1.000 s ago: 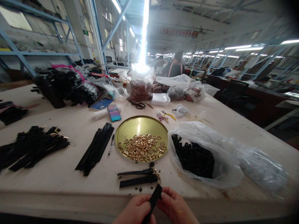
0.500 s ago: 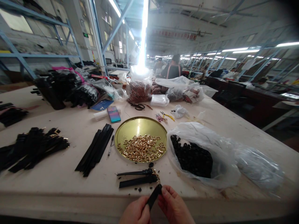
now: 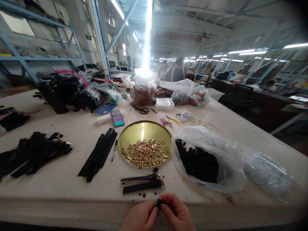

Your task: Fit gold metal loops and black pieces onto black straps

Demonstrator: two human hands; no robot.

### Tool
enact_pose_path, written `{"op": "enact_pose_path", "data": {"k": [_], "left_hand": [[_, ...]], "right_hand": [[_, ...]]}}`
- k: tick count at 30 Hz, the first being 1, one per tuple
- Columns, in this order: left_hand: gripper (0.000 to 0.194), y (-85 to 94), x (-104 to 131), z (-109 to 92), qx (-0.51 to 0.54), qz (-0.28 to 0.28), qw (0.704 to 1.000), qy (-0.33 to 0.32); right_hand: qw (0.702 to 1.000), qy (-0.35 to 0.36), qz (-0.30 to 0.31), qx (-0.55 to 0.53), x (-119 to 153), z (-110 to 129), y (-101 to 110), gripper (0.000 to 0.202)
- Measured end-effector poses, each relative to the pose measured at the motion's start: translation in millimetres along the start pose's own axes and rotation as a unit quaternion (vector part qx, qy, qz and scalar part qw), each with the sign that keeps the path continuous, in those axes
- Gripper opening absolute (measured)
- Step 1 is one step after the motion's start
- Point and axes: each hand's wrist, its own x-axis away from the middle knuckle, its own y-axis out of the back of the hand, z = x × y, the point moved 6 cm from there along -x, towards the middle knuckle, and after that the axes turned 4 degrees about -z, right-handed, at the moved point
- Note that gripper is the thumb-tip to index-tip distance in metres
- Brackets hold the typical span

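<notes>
At far left, a heap of black straps (image 3: 38,152) with gold-coloured fittings lies on the table (image 3: 96,192). Behind it, a small green sign (image 3: 89,37) hangs on a pillar, too small to read. Next comes a sheaf of plain black bands (image 3: 97,157), laid slantwise. Beyond their upper end is a blue booklet (image 3: 106,108) with a pale mark on its cover, not legible, and just beside that a pixelated item (image 3: 117,118). A pen (image 3: 114,149) lies between the bands and a round gold tray (image 3: 141,128). The tray has a faint emblem near its left rim, unreadable, and holds many gold buckles (image 3: 146,152). Nearer the table edge lie two buckled pieces (image 3: 141,186), roughly parallel.

Below these, at the table's near edge, the left hand (image 3: 141,216) is angled inward, its fingers curled and its thumb and fingertips pinching a black strip (image 3: 158,203). The strip sits between the two hands, mostly hidden by them. The right hand (image 3: 177,211) comes from the other side, index finger arched, thumb below, fingertips pinching the strip too.

Far behind, a banner (image 3: 179,36) carries a row of red characters, too blurred to read. To the right, an open clear bag (image 3: 233,179) holds small black loops (image 3: 198,163).
</notes>
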Motion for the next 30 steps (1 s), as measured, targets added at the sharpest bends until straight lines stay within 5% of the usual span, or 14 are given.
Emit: {"op": "enact_pose_path", "data": {"k": [4, 8, 13, 22, 26, 30], "left_hand": [[0.027, -1.1, 2.2, 4.2, -0.003, 0.001, 1.0, -0.019], [0.023, -1.9, 7.3, 13.9, 0.064, 0.024, 0.998, -0.005], [0.026, 5.4, 7.9, 16.2, 0.062, -0.002, 0.998, -0.001], [0.029, 8.6, 2.5, 12.3, 0.042, -0.023, 0.999, 0.003], [0.026, -2.1, 1.4, 22.0, 0.093, 0.017, 0.995, -0.003], [0.05, -7.2, -0.6, 35.3, 0.175, 0.027, 0.984, -0.013]], "right_hand": [[0.992, -0.086, 0.067, -0.057, -5.6, -9.6, -4.3, 0.037], [0.986, -0.124, 0.072, -0.086, -7.4, -12.8, -6.8, 0.04], [0.984, -0.119, 0.033, -0.131, -9.2, -11.0, -11.0, 0.039], [0.967, -0.149, 0.059, -0.197, -8.1, -27.1, -30.3, 0.045], [0.965, -0.154, 0.06, -0.202, -8.7, -30.2, -31.6, 0.047], [0.974, -0.132, 0.053, -0.179, -11.6, -26.2, -31.3, 0.043]]}}
